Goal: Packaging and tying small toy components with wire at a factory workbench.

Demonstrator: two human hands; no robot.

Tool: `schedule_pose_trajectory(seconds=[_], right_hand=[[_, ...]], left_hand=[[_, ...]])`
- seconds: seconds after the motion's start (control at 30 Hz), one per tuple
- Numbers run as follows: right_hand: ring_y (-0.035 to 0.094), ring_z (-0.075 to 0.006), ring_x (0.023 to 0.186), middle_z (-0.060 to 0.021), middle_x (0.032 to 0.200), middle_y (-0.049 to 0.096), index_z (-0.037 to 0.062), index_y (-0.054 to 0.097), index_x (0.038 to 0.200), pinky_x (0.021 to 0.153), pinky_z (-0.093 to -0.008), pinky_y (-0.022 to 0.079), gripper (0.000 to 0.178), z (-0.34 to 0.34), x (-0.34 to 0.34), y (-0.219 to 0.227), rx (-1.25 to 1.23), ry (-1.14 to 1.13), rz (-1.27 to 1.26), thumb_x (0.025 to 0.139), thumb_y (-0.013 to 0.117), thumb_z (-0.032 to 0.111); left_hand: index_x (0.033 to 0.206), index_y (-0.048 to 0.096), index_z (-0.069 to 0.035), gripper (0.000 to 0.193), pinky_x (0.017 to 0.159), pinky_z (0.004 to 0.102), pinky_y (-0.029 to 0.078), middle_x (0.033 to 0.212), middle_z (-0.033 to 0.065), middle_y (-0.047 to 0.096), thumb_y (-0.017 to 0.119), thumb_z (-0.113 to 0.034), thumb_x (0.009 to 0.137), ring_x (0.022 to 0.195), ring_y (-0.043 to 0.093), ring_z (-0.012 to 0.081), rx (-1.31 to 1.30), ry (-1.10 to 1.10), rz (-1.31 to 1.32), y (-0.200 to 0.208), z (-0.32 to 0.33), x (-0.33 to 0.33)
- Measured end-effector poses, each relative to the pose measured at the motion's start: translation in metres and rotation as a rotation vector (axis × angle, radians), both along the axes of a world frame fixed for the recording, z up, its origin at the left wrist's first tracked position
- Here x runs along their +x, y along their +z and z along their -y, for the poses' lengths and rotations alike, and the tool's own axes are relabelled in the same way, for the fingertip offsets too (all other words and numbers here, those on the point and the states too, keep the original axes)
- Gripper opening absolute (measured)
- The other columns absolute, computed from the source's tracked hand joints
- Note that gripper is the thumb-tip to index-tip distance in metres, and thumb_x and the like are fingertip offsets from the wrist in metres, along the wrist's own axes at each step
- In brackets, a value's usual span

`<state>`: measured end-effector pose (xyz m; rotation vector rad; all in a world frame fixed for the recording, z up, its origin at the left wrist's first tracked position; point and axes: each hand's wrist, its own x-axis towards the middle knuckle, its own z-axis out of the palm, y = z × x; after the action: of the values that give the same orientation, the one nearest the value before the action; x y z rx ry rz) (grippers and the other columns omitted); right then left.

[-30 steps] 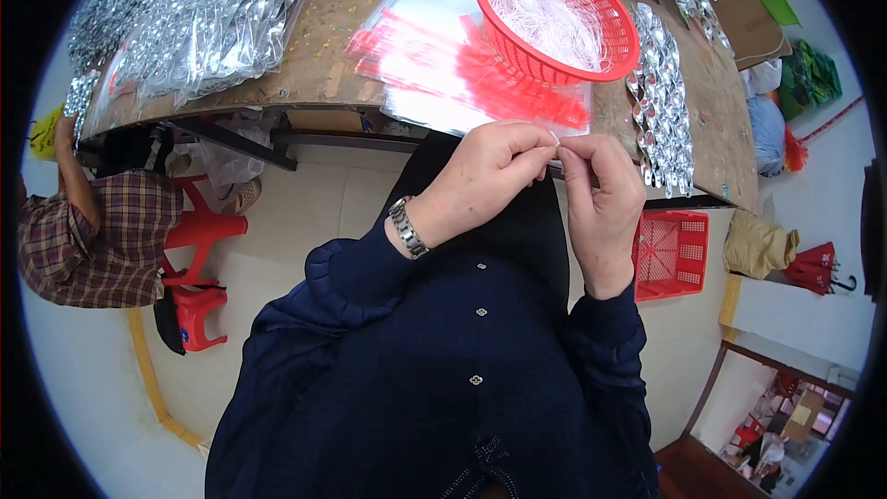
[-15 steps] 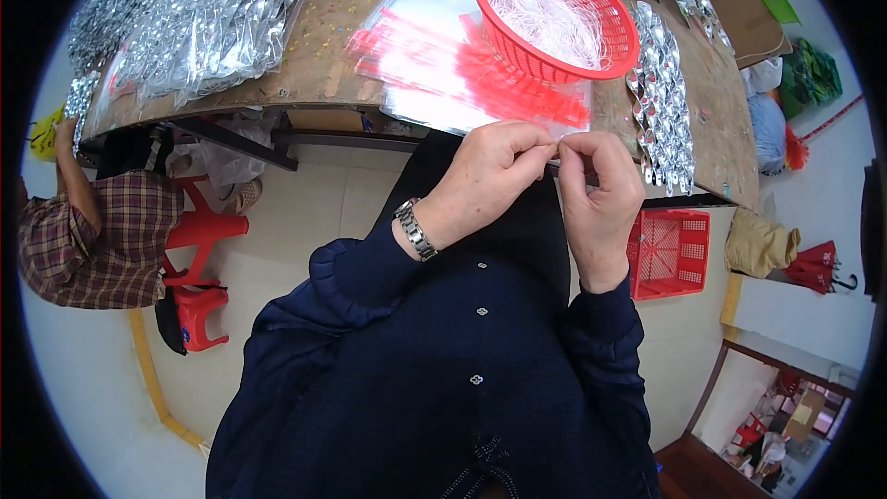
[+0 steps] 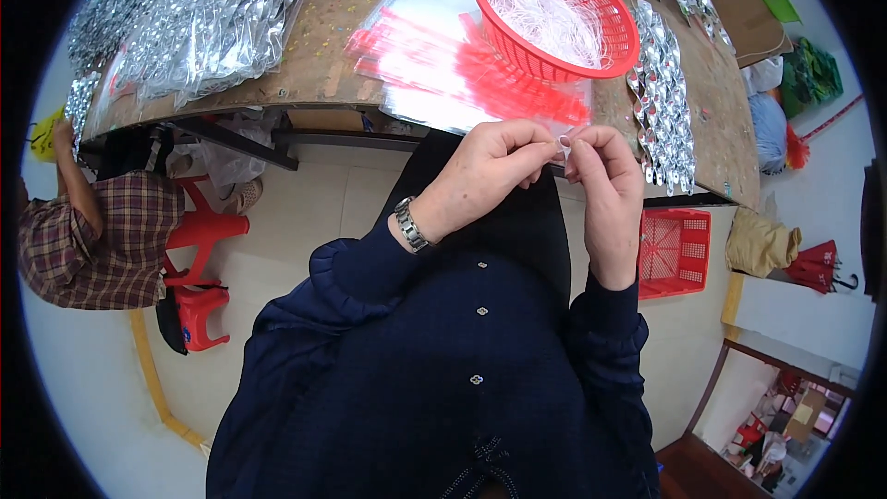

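My left hand (image 3: 499, 166), a metal watch on its wrist, pinches thumb to forefinger at the table's front edge. Right beside it my right hand (image 3: 602, 180) is closed in a pinch too. A small loop of thin whitish string (image 3: 565, 141) shows between the two sets of fingertips; its ends are hidden. Just beyond the hands lie flat clear plastic bags with red parts (image 3: 416, 46). On them stands a red plastic basket (image 3: 517, 44), tilted toward me, with a tangle of thin whitish string (image 3: 545, 14) inside.
Shiny silver strips (image 3: 661, 97) lie right of the basket. Plastic-wrapped silver pieces (image 3: 217, 32) are heaped at the left on the brown table (image 3: 346, 14). A red crate (image 3: 674, 254) stands on the floor at right. Another person in a checked shirt (image 3: 115, 240) works at far left by red stools (image 3: 199, 314).
My fingertips have drawn slightly apart, and a small string loop now shows between them. My right hand has turned a little more upright. The basket and bags stay put.
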<state>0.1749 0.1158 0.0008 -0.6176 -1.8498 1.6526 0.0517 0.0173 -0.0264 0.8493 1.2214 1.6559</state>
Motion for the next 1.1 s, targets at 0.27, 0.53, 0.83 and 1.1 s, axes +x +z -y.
schedule_pose_trajectory(seconds=[0.27,0.53,0.83,1.1], right_hand=[[0.045,-0.0060,0.068,-0.0028,0.082,0.054,0.0040,0.051,0.099,0.066,-0.0213,0.039,0.008,-0.016,0.010,0.011,-0.467,0.057,-0.290,0.096,0.047,0.010],[0.041,-0.0070,0.064,-0.0029,0.083,0.049,0.0052,0.048,0.099,0.062,-0.0223,0.036,0.005,-0.045,0.026,0.020,-0.509,0.096,-0.528,0.096,0.047,0.008],[0.040,-0.0072,0.065,-0.0031,0.081,0.045,0.0048,0.047,0.098,0.060,-0.0206,0.035,0.004,-0.058,0.031,0.034,-0.351,0.073,-0.471,0.096,0.045,0.007],[0.042,-0.0075,0.061,-0.0028,0.079,0.048,0.0069,0.045,0.094,0.056,-0.0203,0.035,0.006,-0.022,0.009,0.040,-0.224,0.124,-0.297,0.098,0.045,0.011]], left_hand=[[0.089,0.063,-0.002,0.014,0.056,0.0188,0.039,0.075,-0.0034,0.056,0.055,-0.013,0.091,0.062,0.046,0.0033,-0.015,-0.067,-0.119,0.001,0.001,-0.002],[0.085,0.059,-0.002,0.012,0.055,0.0185,0.038,0.072,-0.0032,0.053,0.053,-0.011,0.091,0.060,0.044,0.0027,0.032,-0.047,-0.134,-0.002,0.005,-0.007],[0.084,0.059,-0.001,0.013,0.055,0.0189,0.041,0.072,-0.0013,0.054,0.052,-0.010,0.091,0.061,0.048,0.0035,0.015,-0.156,-0.042,0.003,0.002,-0.006],[0.093,0.059,0.000,0.013,0.055,0.0196,0.043,0.072,0.0012,0.056,0.054,-0.012,0.092,0.059,0.052,0.0062,0.076,-0.222,0.107,0.019,-0.009,0.008]])
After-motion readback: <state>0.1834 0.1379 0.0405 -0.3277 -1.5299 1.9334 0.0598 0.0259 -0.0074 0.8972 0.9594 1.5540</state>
